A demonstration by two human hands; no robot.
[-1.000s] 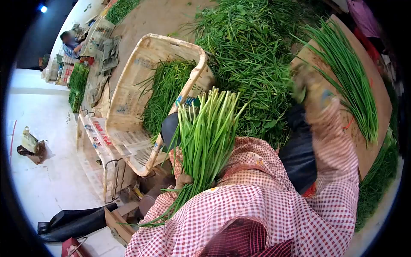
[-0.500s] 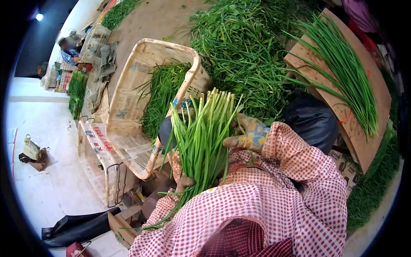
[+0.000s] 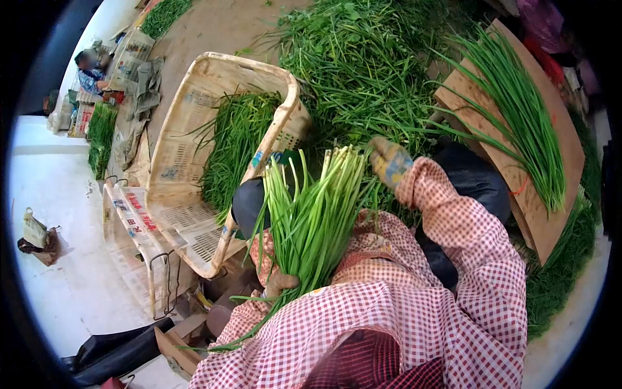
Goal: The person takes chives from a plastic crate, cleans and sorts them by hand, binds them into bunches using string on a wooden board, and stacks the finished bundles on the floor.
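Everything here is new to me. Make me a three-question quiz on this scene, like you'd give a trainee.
1. Which of the person's hands grips the bundle of green stalks?
2. True or false: the crate is empty.
3. What lies on the brown board?
A) a folded shirt
B) long green leaves
C) a row of bottles

Key:
1. The left hand.
2. False; loose greens are inside.
3. B.
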